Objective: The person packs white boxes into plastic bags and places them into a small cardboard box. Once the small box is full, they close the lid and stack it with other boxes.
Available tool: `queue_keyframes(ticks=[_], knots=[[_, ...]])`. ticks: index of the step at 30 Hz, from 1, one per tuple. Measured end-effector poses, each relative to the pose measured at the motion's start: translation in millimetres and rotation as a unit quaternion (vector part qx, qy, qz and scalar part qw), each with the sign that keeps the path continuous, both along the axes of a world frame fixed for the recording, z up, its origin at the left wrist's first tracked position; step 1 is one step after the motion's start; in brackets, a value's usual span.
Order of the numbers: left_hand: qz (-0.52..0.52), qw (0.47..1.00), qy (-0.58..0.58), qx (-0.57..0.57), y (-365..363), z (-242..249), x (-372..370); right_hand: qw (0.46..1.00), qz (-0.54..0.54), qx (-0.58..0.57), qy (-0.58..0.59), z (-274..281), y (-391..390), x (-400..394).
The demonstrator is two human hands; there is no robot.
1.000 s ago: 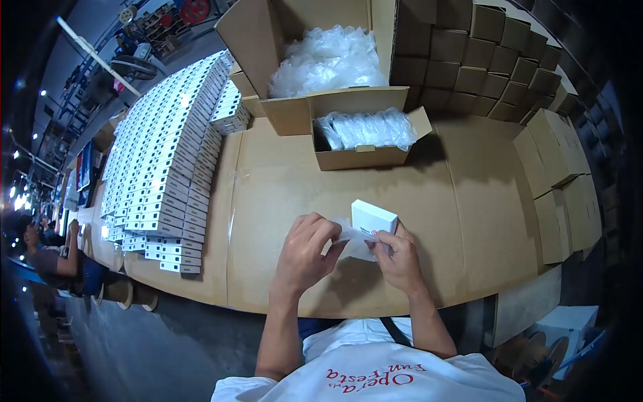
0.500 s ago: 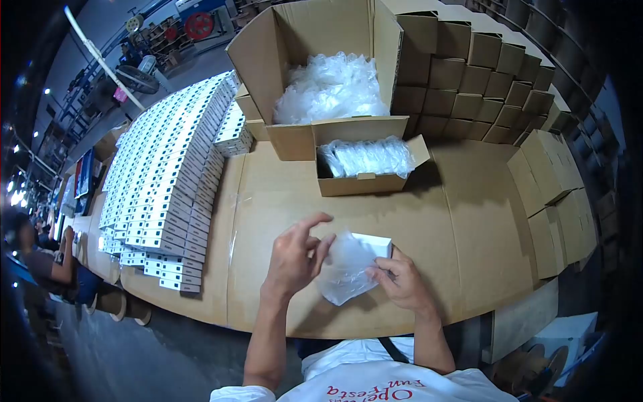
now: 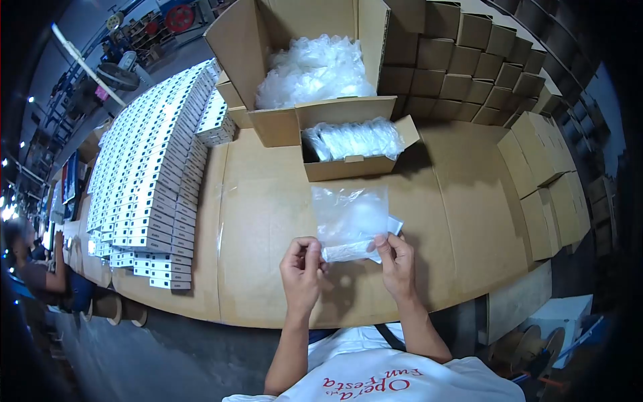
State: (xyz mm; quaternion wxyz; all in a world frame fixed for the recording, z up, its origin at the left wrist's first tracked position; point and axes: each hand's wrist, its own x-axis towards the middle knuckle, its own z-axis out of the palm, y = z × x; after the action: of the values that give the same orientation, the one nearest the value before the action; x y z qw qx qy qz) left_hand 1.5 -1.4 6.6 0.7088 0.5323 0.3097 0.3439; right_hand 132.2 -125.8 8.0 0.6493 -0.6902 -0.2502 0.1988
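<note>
A clear plastic bag is stretched between my two hands above the cardboard-covered table. My left hand pinches its lower left corner between thumb and fingers. At the lower right, my right hand is closed on the bag's edge. Behind the bag a flat white box shows only its right edge; the plastic and my right fingers hide most of it. Beyond my hands stands a small open carton filled with plastic-wrapped items.
A large open carton heaped with clear plastic bags stands at the back. White boxes are stacked on the left. Brown cartons line the back right, with more cartons at the right edge. A person sits far left.
My left hand has come down from beside the bag and now grips its lower corner. The bag has been spread flat, pointing away from me, over the white box. The view has shifted slightly.
</note>
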Motion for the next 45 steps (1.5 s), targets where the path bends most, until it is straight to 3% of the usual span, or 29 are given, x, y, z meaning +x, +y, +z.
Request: queue_keyframes(ticks=[2, 4, 5, 9, 11, 14, 15, 16, 17, 19, 21, 25, 28, 32, 33, 36, 39, 45], knots=[[0.027, 0.995, -0.084, -0.041, 3.7, -1.0, -2.1, 0.996, -0.010, 0.033, 0.087, 2.4, 0.1, -1.9], [0.050, 0.982, -0.149, -0.102, 7.3, 2.8, -3.1, 1.000, 0.006, 0.003, -0.023, -2.7, -3.0, 3.5], [0.028, 0.991, -0.115, -0.062, 7.3, 7.1, -1.8, 0.997, 0.016, -0.013, -0.077, -5.9, -4.2, 3.8], [-0.063, 0.997, -0.013, 0.049, 17.5, 15.0, 6.1, 0.992, 0.058, -0.028, -0.104, -14.7, -3.5, -3.4], [-0.095, 0.992, 0.034, 0.076, 19.9, 14.3, 4.8, 0.995, 0.063, 0.044, -0.067, -26.8, -3.0, -8.1], [-0.089, 0.986, 0.018, 0.138, 13.2, 6.2, -2.7, 0.990, 0.096, 0.101, 0.006, -14.4, -11.7, 7.7], [-0.085, 0.977, 0.049, 0.190, 11.1, 9.4, -5.6, 0.987, 0.112, 0.110, 0.037, -8.2, -18.1, 19.3], [-0.089, 0.974, 0.057, 0.201, 9.6, 11.1, -8.2, 0.994, 0.077, 0.064, -0.032, -6.7, -21.8, 31.8], [-0.092, 0.971, 0.064, 0.213, 9.2, 12.3, -9.8, 0.998, 0.043, 0.053, -0.014, 8.5, -20.3, 34.8], [-0.095, 0.967, 0.071, 0.226, 7.3, 11.3, -10.9, 0.994, 0.005, 0.103, -0.035, 41.0, -15.7, 35.7], [-0.094, 0.966, 0.069, 0.230, 6.7, 10.2, -9.6, 0.968, -0.001, 0.224, -0.116, 60.6, -4.3, 33.9], [-0.109, 0.961, 0.089, 0.236, 5.3, 12.2, -9.4, 0.949, 0.157, 0.190, -0.198, 83.9, -9.5, 49.2], [-0.112, 0.956, 0.099, 0.253, 5.2, 14.6, -7.7, 0.941, 0.238, 0.150, -0.187, 92.7, -4.4, 54.0], [-0.105, 0.953, 0.116, 0.257, 6.3, 10.6, -9.5, 0.899, 0.282, 0.153, -0.299, 93.1, 13.2, 62.4], [-0.109, 0.954, 0.124, 0.250, 6.2, 10.3, -10.1, 0.915, 0.285, 0.095, -0.268, 98.4, 10.0, 59.0], [-0.110, 0.954, 0.133, 0.245, 4.0, 8.8, -8.3, 0.912, 0.254, 0.032, -0.321, 100.3, 16.3, 53.7], [-0.106, 0.952, 0.133, 0.253, 3.0, 9.0, -6.1, 0.902, 0.236, 0.032, -0.359, 98.1, 20.6, 55.4], [-0.112, 0.950, 0.136, 0.259, 0.8, 9.6, -4.2, 0.916, 0.268, 0.006, -0.298, 107.1, 27.2, 58.7]])
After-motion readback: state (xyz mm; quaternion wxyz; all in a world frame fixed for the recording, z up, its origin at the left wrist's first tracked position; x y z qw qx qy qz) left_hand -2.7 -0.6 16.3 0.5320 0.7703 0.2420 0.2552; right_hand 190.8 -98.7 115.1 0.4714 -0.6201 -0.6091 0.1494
